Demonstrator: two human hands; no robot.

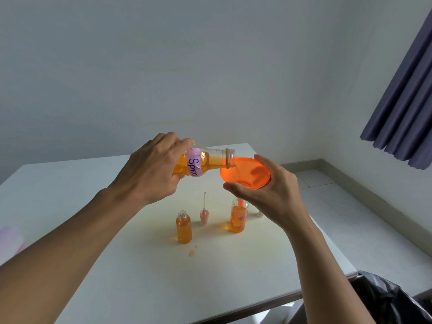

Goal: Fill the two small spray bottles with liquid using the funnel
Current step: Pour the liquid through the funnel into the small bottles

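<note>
My left hand (149, 169) grips a clear supply bottle (210, 160) with a pink label, tipped nearly flat, its open mouth over the orange funnel (247, 171). A thin stream of orange liquid falls into the funnel bowl. My right hand (268, 195) holds the funnel, whose spout sits in the neck of a small flower-printed bottle (238, 218), filled most of the way with orange liquid. A second small bottle (184, 228), uncapped and nearly full, stands to its left. A pink spray head (204, 215) with its tube pointing up stands between them.
Orange drops (192, 252) lie on the white table (140, 288) in front of the left bottle. Another small cap (260, 214) shows partly behind my right hand. A black bag (385, 298) sits past the table's right edge. A pink object (9, 239) lies at the far left.
</note>
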